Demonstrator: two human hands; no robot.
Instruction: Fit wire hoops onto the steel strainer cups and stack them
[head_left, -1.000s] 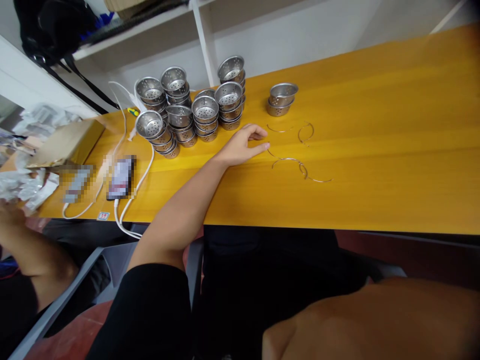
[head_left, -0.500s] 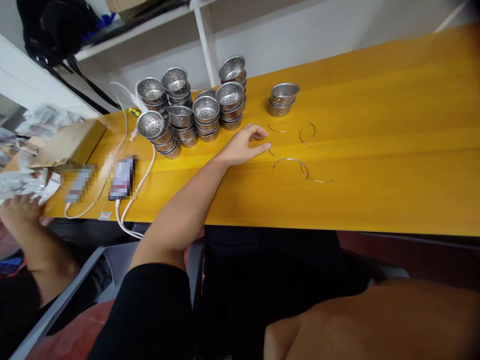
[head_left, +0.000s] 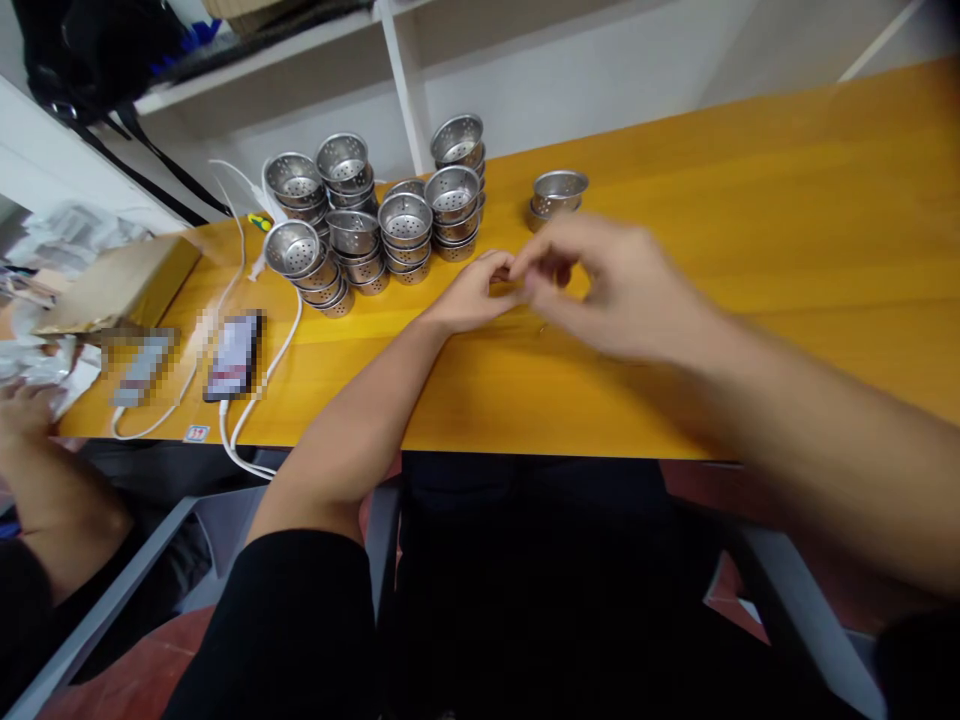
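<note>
1. The left hand [head_left: 474, 292] rests on the yellow table [head_left: 750, 200], fingers loosely curled, meeting the right hand [head_left: 600, 285].
2. The right hand is blurred; whether it pinches anything cannot be told.
3. Stacked perforated steel cups [head_left: 375, 215] stand just beyond the left hand; a lone pair of cups [head_left: 559, 190] sits behind the right.

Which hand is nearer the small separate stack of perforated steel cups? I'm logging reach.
Right. The right hand hovers, blurred, just in front of the small separate stack of perforated steel cups; the left hand rests on the yellow wooden table, farther to the stack's left.
</note>
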